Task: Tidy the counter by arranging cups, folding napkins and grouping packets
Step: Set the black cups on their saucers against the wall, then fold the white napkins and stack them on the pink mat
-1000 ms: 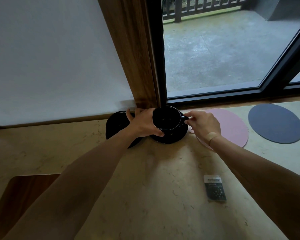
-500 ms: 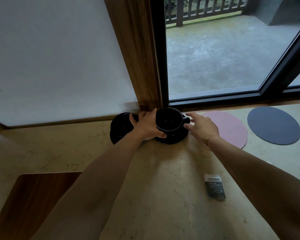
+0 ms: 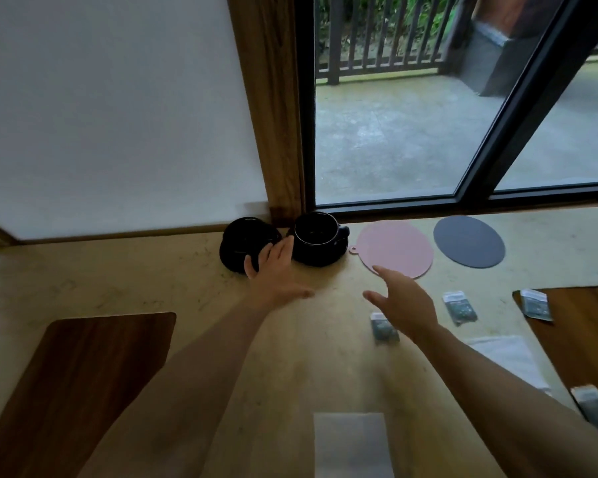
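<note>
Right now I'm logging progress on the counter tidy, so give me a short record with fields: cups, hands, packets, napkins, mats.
cups: black cup on saucer; second black set beside it
hands: left hand open, near the cups; right hand open, above counter
packets: four scattered, ungrouped
napkins: two white, blurred
mats: pink mat, grey mat

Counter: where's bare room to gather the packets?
Free: beige stone counter between the black cup set and dark wooden board; also the centre strip between both forearms. Crowded: right side, with small grey packets, pink round mat and white napkin.
</note>
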A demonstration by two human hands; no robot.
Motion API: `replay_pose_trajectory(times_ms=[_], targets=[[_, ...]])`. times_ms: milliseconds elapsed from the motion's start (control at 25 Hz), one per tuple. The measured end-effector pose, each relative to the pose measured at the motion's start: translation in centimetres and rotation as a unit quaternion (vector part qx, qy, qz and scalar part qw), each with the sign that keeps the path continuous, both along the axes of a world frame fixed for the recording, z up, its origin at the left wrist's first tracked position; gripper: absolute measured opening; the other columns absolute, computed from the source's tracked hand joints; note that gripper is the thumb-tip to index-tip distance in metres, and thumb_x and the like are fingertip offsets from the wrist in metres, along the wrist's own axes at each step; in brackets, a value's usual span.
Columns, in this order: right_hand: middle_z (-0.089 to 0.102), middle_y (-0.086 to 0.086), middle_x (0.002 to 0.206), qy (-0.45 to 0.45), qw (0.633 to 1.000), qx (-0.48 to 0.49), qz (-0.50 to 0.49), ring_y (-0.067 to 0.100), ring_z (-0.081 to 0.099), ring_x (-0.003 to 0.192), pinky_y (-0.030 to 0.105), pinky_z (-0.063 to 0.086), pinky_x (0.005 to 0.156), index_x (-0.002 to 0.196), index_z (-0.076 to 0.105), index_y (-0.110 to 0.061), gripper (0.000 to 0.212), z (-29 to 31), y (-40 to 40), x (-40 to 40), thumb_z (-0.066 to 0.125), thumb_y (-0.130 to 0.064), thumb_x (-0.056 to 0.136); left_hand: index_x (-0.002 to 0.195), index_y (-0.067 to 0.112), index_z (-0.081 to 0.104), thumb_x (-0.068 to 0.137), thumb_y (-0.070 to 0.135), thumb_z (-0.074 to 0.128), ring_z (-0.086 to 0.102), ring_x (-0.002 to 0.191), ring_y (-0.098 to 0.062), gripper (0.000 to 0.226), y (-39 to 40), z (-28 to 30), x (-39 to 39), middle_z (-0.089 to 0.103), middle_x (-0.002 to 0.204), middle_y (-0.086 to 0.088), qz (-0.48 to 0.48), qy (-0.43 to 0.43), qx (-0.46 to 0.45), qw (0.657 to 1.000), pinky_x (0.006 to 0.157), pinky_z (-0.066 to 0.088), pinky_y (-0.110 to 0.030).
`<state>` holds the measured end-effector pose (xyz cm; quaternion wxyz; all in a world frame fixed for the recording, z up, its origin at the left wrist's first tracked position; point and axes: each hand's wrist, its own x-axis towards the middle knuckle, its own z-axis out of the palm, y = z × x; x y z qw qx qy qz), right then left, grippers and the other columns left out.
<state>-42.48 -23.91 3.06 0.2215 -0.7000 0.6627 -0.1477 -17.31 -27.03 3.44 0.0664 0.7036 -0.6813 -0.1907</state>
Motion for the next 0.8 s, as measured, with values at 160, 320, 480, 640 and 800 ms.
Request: replay_pose_trajectory(times_ms=[160,320,480,640,800], targets=[[0.056,0.003,0.139,-0.005,1.0,0.006,-0.025,0.023,0.055,0.122,0.042,0.048,0.097,0.138,0.049,-0.024,0.056,1.2,7.2,-0.7,0.061,-0.047,0.088,0.152,0.025,0.012,0.067,0.062,0.073,0.006,0.146,-0.022,0.111,8.6,-0.5,-0.3,0.016,0.158,-0.001,-0.021,0.046,0.004,0.999,0.114,0.0,-0.056],[0.047,-0.004,0.146,0.053,0.998,0.035,-0.027,0.018,0.047,0.129,0.039,0.045,0.1,0.14,0.044,-0.031,0.055,0.6,14.9,-0.7,0.052,-0.054,0.091,0.149,0.029,0.027,0.07,0.061,0.071,0.013,0.145,-0.022,0.096,16.0,-1.9,-0.7,0.029,0.155,0.002,-0.055,0.063,0.012,0.996,0.117,0.009,-0.043],[0.041,-0.007,0.151,0.086,0.992,0.088,-0.031,0.018,0.041,0.133,0.038,0.041,0.104,0.141,0.042,-0.036,0.052,-1.1,22.0,-0.3,0.047,-0.054,0.093,0.142,0.032,0.042,0.072,0.057,0.071,0.025,0.141,-0.021,0.08,22.0,-3.6,-0.9,0.04,0.149,0.004,-0.095,0.068,0.054,0.992,0.114,0.016,-0.035],[0.042,-0.007,0.149,0.096,0.987,0.129,0.014,0.02,0.044,0.13,0.036,0.042,0.103,0.14,0.044,-0.039,0.047,-2.3,26.4,-0.9,0.047,-0.049,0.094,0.132,0.036,0.054,0.075,0.049,0.07,0.049,0.117,-0.016,0.06,26.9,-4.2,-1.8,0.056,0.131,0.004,-0.087,0.088,0.037,0.992,0.098,0.036,-0.029],[0.049,-0.007,0.143,0.083,0.988,0.128,0.029,0.019,0.048,0.124,0.034,0.044,0.098,0.136,0.049,-0.038,0.043,-2.9,27.8,-1.8,0.051,-0.044,0.093,0.131,0.034,0.056,0.08,0.046,0.065,0.051,0.114,-0.016,0.053,29.5,-4.7,-2.8,0.058,0.128,0.005,-0.068,0.066,0.036,0.995,0.095,0.039,-0.03]])
